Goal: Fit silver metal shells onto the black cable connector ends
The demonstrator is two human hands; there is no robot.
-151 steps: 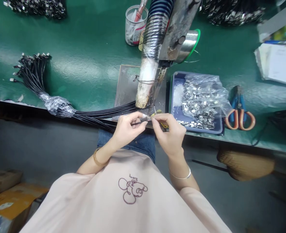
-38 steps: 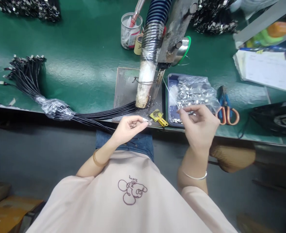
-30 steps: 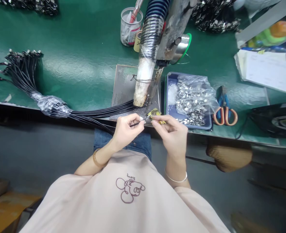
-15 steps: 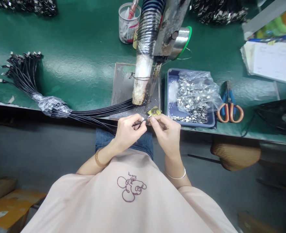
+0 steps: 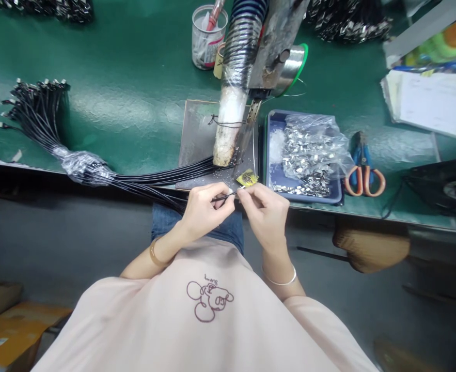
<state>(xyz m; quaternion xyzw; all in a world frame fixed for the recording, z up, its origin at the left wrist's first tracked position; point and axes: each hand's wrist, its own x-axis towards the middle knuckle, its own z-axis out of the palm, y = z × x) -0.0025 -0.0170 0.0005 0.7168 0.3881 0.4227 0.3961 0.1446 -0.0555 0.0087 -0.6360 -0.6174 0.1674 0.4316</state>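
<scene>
My left hand (image 5: 208, 209) pinches a thin black cable (image 5: 223, 197) close to its end, at the bench's front edge. Thumb and forefinger of my right hand (image 5: 264, 212) are pressed together at the cable's tip; a small shiny piece, apparently a metal connector, shows there, partly hidden by the fingers. From the left runs a cable bundle (image 5: 146, 180), wrapped in clear plastic (image 5: 86, 168), with metal plugs at its far end. Just beyond my fingertips lies a yellow scrap (image 5: 248, 177) on a grey metal plate (image 5: 197, 129).
A wrapped hose (image 5: 230, 113) and a metal arm with a solder spool (image 5: 292, 70) rise over the plate. Right of it stand a blue tray (image 5: 336, 194) of small metal shells, orange-handled cutters (image 5: 365, 175) and papers (image 5: 437, 98). Behind is a clear cup (image 5: 208, 49).
My hands stay nearly in place, with the right fingers shifted slightly at the cable's tip. The small metal piece shows less now. The camera view has shifted slightly.
</scene>
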